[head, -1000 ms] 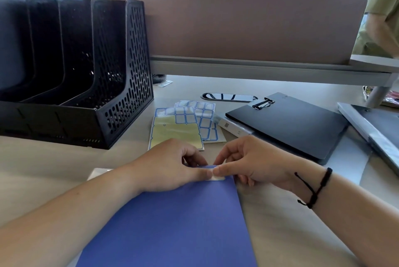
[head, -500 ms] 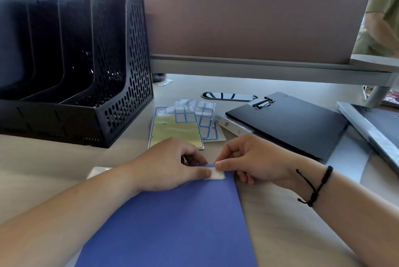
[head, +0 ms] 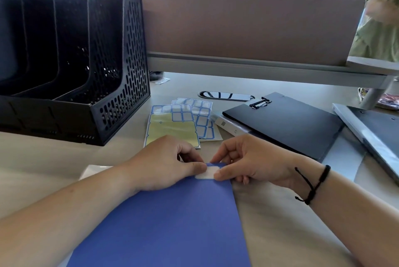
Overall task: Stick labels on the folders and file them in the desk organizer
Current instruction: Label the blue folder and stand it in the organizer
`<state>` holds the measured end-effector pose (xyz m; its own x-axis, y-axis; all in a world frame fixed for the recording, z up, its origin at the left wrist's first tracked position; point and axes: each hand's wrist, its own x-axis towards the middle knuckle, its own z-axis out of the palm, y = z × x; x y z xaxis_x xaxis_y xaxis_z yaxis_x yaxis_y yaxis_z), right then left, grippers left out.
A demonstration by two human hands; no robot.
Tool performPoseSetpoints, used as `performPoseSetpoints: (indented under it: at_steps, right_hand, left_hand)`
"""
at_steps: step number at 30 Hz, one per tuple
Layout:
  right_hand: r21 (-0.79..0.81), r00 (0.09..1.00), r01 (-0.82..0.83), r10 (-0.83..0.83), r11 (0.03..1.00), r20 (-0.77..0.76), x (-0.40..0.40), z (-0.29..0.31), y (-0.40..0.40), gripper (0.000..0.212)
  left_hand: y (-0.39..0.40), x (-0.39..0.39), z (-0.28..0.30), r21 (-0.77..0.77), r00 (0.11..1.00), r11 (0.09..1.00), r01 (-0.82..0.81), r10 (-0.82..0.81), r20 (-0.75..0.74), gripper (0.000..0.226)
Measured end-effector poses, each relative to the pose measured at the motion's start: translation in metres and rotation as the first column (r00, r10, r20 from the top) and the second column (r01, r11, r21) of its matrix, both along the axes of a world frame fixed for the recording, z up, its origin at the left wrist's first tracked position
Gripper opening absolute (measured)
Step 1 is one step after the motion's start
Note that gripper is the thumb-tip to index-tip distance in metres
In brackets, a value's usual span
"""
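A white label (head: 207,173) is being pressed onto the top right corner of the blue folder (head: 172,223), which lies flat on the tabletop (head: 280,223). It is pinned at either end by the thumbs of the left hand (head: 166,163) and right hand (head: 248,158), fingers curled. Smoothing seems due next, then filing in the black desk organizer (head: 90,68).

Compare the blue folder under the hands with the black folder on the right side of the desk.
The blue folder lies nearest the person, under both hands; the black folder lies farther back, untouched. The blue folder has a white label at its far corner, with the left hand and right hand touching it; no label shows on the black folder. The black folder carries a black clip at its far edge; the blue folder shows none. Both lie flat on the desk.
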<state>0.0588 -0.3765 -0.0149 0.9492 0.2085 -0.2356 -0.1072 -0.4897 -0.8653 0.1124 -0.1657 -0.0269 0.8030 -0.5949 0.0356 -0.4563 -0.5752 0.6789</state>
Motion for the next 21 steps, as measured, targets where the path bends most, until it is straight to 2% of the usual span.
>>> performPoseSetpoints:
  at_steps: [11, 13, 14, 16, 17, 18, 21]
  right_hand:
    - [0.074, 1.000, 0.014, -0.014, 0.997, -0.007, -0.002, 0.000, -0.002, 0.024]
    - [0.077, 1.000, 0.003, -0.002, 0.997, -0.003, -0.006, 0.001, -0.002, 0.044]
    - [0.080, 1.000, -0.003, 0.003, 0.997, -0.006, -0.009, 0.001, -0.002, 0.058]
    - [0.079, 1.000, -0.011, 0.011, 0.997, -0.008, -0.015, 0.003, -0.002, 0.081]
    - [0.078, 1.000, -0.008, 0.008, 0.997, -0.002, -0.019, 0.004, -0.001, 0.088]
    - [0.081, 1.000, 0.004, -0.004, 0.997, 0.010, -0.022, 0.005, 0.000, 0.091]
    - [0.116, 0.991, 0.086, -0.097, 0.990, 0.091, -0.032, 0.001, 0.008, 0.084]
  left_hand:
    - [0.005, -0.002, 0.015, 0.031, 0.998, 0.998, 0.055, -0.054, -0.026, 0.016]
    - [0.010, -0.003, 0.028, 0.167, 0.998, 0.985, 0.050, -0.054, 0.023, 0.024]
    - [0.014, -0.003, 0.036, 0.295, 0.993, 0.955, 0.042, -0.071, 0.090, 0.031]
    - [0.022, -0.007, 0.050, 0.565, 0.951, 0.825, -0.019, -0.160, 0.266, 0.044]
    - [0.029, -0.011, 0.057, 0.637, 0.924, 0.768, -0.065, -0.194, 0.329, 0.047]
    - [0.037, -0.015, 0.062, 0.660, 0.912, 0.744, -0.104, -0.193, 0.362, 0.048]
    - [0.074, -0.028, 0.069, 0.626, 0.938, 0.756, -0.189, -0.049, 0.343, 0.045]
